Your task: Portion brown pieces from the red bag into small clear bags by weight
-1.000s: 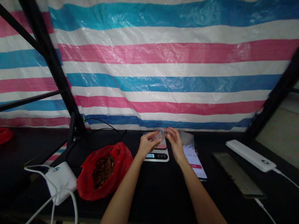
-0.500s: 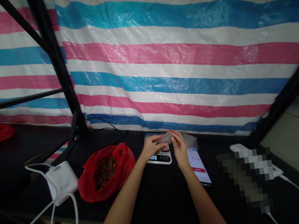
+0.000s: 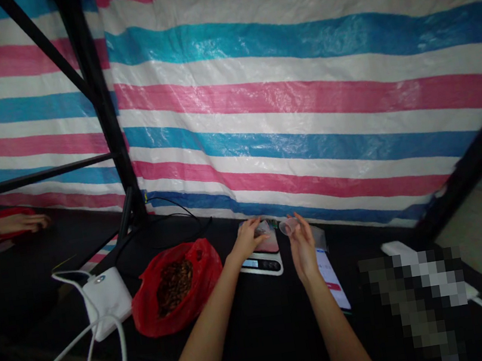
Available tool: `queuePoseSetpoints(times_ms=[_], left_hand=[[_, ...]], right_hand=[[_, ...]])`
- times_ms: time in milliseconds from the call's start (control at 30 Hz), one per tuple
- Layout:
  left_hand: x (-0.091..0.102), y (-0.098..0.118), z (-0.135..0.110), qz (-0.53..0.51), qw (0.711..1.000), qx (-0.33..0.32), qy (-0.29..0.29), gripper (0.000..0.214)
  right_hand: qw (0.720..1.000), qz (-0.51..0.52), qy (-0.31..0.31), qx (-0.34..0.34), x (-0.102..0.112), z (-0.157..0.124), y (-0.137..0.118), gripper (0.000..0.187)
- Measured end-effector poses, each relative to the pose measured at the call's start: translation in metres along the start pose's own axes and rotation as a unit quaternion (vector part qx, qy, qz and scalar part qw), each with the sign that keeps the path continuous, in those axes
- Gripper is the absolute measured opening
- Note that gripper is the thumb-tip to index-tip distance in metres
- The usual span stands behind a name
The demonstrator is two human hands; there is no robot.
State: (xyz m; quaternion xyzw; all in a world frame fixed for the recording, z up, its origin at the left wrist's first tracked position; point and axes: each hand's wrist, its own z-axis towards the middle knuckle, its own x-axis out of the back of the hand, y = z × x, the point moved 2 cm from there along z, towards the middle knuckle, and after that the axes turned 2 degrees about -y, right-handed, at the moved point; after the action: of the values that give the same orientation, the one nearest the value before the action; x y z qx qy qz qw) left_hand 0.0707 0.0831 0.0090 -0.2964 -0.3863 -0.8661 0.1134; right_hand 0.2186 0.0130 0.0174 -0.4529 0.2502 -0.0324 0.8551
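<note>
My left hand (image 3: 248, 241) is over a white digital kitchen scale (image 3: 260, 267), its fingers closed around a clear plastic piece (image 3: 264, 229) whose exact shape I cannot make out. To the right, my right hand (image 3: 304, 246) grips a small clear plastic cup (image 3: 288, 226), tilted with its round rim facing the left hand. The scale has a lit display and a pinkish, shiny top. Beside the right wrist lies a phone (image 3: 334, 281) with its screen on. Left of my left forearm, an open red plastic bag (image 3: 208, 264) holds many small brown pieces, like nuts or beans (image 3: 175, 287).
A white power adapter box (image 3: 108, 300) with thick white cables sits at the left edge. A clear plastic sheet or bag (image 3: 319, 237) lies behind the phone. At far left, another person's hand (image 3: 16, 225) is over a red bag. Black frame posts (image 3: 105, 122) stand before the striped tarp (image 3: 280, 108).
My hands have moved apart; the clear plastic between them is now two pieces, one in each hand. Another person's hand has entered at far left. The view has shifted slightly.
</note>
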Motion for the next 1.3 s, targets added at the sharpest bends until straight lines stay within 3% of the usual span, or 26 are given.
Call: queuePoseSetpoints(times_ms=[100, 233, 300, 400, 533, 633, 767, 833, 967, 1033, 1100, 1300], left_hand=[[0.014, 0.008, -0.006, 0.006, 0.998, -0.013, 0.064, 0.062], [0.067, 0.043, -0.031, -0.011, 0.981, -0.005, 0.192, 0.038], [0.094, 0.060, -0.065, -0.012, 0.974, 0.015, 0.224, 0.027], [0.117, 0.075, -0.141, -0.046, 0.954, 0.089, 0.283, 0.023], [0.110, 0.074, -0.240, -0.084, 0.900, 0.234, 0.359, 0.022], [0.101, 0.065, -0.274, -0.074, 0.849, 0.303, 0.426, 0.040], [0.103, 0.051, -0.271, -0.096, 0.803, 0.302, 0.504, 0.059], [0.106, 0.041, -0.262, -0.145, 0.789, 0.310, 0.510, 0.064], [0.112, 0.022, -0.246, -0.211, 0.795, 0.327, 0.466, 0.075], [0.115, 0.017, -0.241, -0.215, 0.802, 0.328, 0.450, 0.075], [0.117, 0.015, -0.238, -0.226, 0.806, 0.321, 0.444, 0.070], [0.111, 0.014, -0.236, -0.251, 0.787, 0.310, 0.470, 0.052]], right_hand=[[1.000, 0.011, -0.013, -0.025, -0.001, -0.001, 0.003, 0.034], [0.999, -0.003, -0.025, -0.039, -0.004, -0.004, 0.007, 0.029], [0.998, -0.013, -0.034, -0.050, -0.007, -0.008, 0.008, 0.027], [0.994, -0.022, -0.067, -0.084, -0.019, -0.019, 0.008, 0.024], [0.979, -0.071, -0.176, -0.077, -0.056, -0.039, 0.006, 0.030], [0.933, -0.143, -0.331, -0.021, -0.101, -0.058, 0.002, 0.035], [0.819, -0.230, -0.517, 0.094, -0.162, -0.081, -0.002, 0.034], [0.761, -0.254, -0.580, 0.143, -0.182, -0.086, 0.001, 0.035], [0.646, -0.342, -0.644, 0.226, -0.200, -0.087, 0.017, 0.033], [0.610, -0.373, -0.656, 0.241, -0.200, -0.087, 0.025, 0.034], [0.604, -0.374, -0.664, 0.235, -0.200, -0.087, 0.029, 0.037], [0.655, -0.313, -0.674, 0.139, -0.197, -0.088, 0.033, 0.034]])
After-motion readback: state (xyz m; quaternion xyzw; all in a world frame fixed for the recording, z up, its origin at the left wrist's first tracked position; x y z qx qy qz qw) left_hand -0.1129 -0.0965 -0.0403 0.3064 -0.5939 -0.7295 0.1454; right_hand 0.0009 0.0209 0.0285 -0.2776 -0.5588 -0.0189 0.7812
